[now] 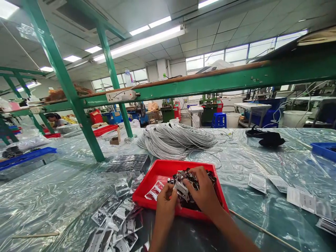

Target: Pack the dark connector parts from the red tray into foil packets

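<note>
Both hands work over a red plastic tray (157, 169) on the covered table. My left hand (166, 203) pinches the lower left edge of a small clear plastic bag (181, 189) between thumb and fingers. My right hand (206, 194) is curled at the bag's upper right side, its thumb against it; whether its fingertips also hold a small part is hidden. Beneath the hands lies a pile of small black parts (194, 182) filling the tray's right side. Some flat printed packets (154, 190) rest in the tray's left side.
Filled packets (118, 218) lie scattered left of the tray, and more packets (301, 199) at the right. Behind stand a bundled stack (128, 163) and a large coil of grey cable (175, 138). A green shelf frame (183, 85) crosses above. A person (56, 119) sits far left.
</note>
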Tool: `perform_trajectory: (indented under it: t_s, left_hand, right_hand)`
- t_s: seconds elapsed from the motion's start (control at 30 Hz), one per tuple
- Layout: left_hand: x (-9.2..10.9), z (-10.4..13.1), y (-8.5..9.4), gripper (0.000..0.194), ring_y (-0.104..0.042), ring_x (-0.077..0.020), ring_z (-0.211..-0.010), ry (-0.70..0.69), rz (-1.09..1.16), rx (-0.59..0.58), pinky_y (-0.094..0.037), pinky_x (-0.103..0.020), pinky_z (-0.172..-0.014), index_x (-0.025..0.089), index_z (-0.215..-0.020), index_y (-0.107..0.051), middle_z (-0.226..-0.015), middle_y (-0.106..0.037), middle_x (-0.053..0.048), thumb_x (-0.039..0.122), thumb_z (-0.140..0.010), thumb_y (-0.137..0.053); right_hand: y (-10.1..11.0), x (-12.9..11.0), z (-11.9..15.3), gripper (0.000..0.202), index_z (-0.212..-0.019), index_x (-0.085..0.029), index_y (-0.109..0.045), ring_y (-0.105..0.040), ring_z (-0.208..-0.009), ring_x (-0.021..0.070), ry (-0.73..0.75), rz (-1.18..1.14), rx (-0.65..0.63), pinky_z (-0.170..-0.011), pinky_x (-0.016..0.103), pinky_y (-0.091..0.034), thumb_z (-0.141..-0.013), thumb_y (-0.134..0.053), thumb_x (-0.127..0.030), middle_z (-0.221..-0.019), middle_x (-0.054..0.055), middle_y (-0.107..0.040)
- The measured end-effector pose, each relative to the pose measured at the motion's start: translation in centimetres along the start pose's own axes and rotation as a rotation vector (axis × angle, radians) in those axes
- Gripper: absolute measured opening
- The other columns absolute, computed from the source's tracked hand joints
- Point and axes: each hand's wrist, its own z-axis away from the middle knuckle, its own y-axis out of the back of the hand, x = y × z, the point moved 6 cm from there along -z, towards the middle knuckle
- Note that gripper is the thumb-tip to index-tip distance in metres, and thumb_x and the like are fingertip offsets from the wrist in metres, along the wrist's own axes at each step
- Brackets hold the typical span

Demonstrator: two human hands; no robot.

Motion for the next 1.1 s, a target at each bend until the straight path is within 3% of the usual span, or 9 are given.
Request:
perform_trajectory:
  t_s: [0.1,0.27,0.5,0.7,0.9,1.1]
  left_hand:
    - [0.5,0.3,-0.4,0.03,-0.05,-0.0101,-0.043,-0.003,0.015,-0.055,-0.044,-0.021,-0.045,0.019,-0.076,-0.058,-0.052,-0.054,0.007,0.048,-0.078,-0.068]
    - [0.5,0.6,-0.6,0.028,-0.046,-0.0082,-0.037,0.017,0.01,-0.164,-0.039,-0.019,-0.041,0.019,-0.075,-0.058,-0.048,-0.052,0.007,0.045,-0.082,-0.064]
    - [-0.3,0.3,-0.3,0.032,-0.042,-0.0073,-0.036,0.027,-0.034,-0.14,-0.038,-0.018,-0.036,0.019,-0.073,-0.056,-0.049,-0.049,0.008,0.048,-0.08,-0.065]
    - [-1.1,0.1,-0.4,0.033,-0.038,-0.0076,-0.03,0.082,-0.007,-0.013,-0.032,-0.019,-0.031,0.021,-0.07,-0.05,-0.042,-0.046,0.009,0.05,-0.076,-0.064]
    - [-1.0,0.5,-0.4,0.023,-0.037,-0.0082,-0.031,0.095,-0.029,0.087,-0.03,-0.02,-0.034,0.022,-0.07,-0.047,-0.046,-0.042,0.01,0.041,-0.078,-0.057]
    - [0.4,1.0,-0.4,0.011,-0.042,-0.011,-0.054,-0.063,-0.267,0.185,-0.033,-0.023,-0.053,0.02,-0.066,-0.049,-0.059,-0.045,0.005,0.024,-0.076,-0.052]
  right_hand:
    - [-1.0,-1.4,0.2,0.01,-0.093,-0.022,-0.06,-0.057,-0.08,0.0175,0.105,-0.049,-0.293,-0.074,0.029,-0.046,-0.088,-0.065,-0.03,-0.09,0.001,-0.06]
    - [-1.2,-0.5,0.4,0.012,-0.085,-0.021,-0.062,-0.058,-0.07,0.0145,0.028,-0.134,-0.398,-0.066,0.024,-0.045,-0.086,-0.069,-0.029,-0.078,-0.002,-0.063]
    - [-1.6,0.4,0.7,0.005,-0.087,-0.019,-0.066,-0.064,-0.07,0.0147,0.088,-0.046,-0.346,-0.066,0.024,-0.05,-0.084,-0.063,-0.017,-0.079,0.001,-0.069]
    - [-2.7,1.4,1.4,0.008,-0.092,-0.019,-0.062,-0.065,-0.068,0.0149,0.023,-0.063,-0.276,-0.06,0.023,-0.054,-0.086,-0.058,-0.018,-0.079,0.002,-0.067]
    - [-3.2,-0.7,2.1,0.022,-0.103,-0.021,-0.061,-0.065,-0.09,0.021,0.383,0.157,-0.203,-0.079,0.036,-0.058,-0.096,-0.041,-0.016,-0.099,0.009,-0.064]
    - [-3.6,-1.1,2.7,0.022,-0.101,-0.023,-0.061,-0.066,-0.092,0.0223,0.475,0.31,-0.174,-0.078,0.034,-0.059,-0.096,-0.041,-0.017,-0.097,0.008,-0.066]
